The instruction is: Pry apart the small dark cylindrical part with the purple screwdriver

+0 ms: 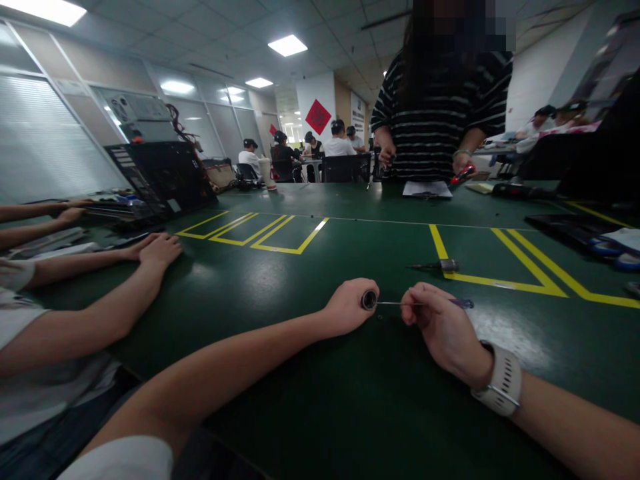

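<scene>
My left hand [350, 308] is closed around a short dark round part with a hollow end [369, 300], and that open end faces right. In my right hand [440, 327], which wears a pale watch strap, a thin screwdriver [463, 303] is pinched by its shaft. Its purple handle end points right, and its tip reaches the hollow part; whether it touches inside I cannot tell. Just below the shaft, a tiny dark ring [380, 317] lies on the green table [280, 373]. Beyond my right hand rests a dark metal piece with a thin pointed shaft [447, 265].
Yellow tape lines [505, 285] mark the tabletop. At left, another person's hands [160, 250] rest on the table near a black computer case [165, 177]. A person in a striped shirt [440, 120] stands opposite, behind a clipboard [427, 189]. Dark trays and tools [580, 233] lie at right.
</scene>
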{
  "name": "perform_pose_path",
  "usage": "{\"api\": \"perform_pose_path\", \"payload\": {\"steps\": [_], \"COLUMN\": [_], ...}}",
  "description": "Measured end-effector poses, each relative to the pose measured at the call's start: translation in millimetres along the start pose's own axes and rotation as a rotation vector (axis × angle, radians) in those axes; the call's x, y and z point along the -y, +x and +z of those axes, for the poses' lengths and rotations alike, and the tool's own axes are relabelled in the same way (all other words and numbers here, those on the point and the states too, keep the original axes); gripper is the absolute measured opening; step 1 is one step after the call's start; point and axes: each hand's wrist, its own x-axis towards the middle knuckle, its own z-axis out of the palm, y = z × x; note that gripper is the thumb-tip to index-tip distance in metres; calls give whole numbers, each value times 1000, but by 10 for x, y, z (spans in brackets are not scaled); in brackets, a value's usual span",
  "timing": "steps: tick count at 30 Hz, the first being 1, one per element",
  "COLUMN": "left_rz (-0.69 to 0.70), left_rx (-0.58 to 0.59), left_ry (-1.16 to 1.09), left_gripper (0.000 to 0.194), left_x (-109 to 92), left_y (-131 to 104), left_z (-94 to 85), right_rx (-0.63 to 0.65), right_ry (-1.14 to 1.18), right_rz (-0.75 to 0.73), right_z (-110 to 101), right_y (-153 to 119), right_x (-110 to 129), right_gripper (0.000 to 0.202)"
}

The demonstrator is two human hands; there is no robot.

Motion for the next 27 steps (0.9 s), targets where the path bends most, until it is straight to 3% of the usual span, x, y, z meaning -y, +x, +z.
{"api": "perform_pose_path", "payload": {"steps": [13, 27], "left_rz": [-91, -64], "left_rx": [-77, -94], "left_ry": [4, -20], "left_gripper": [7, 4], "left_x": [10, 19], "left_y": [-9, -21], "left_z": [17, 16], "right_rx": [-62, -53], "right_ry": [-41, -69], "right_rz": [-49, -49], "right_z": [-10, -28], "right_y": [20, 27], "right_x": [-25, -41], "right_gripper": [20, 21]}}
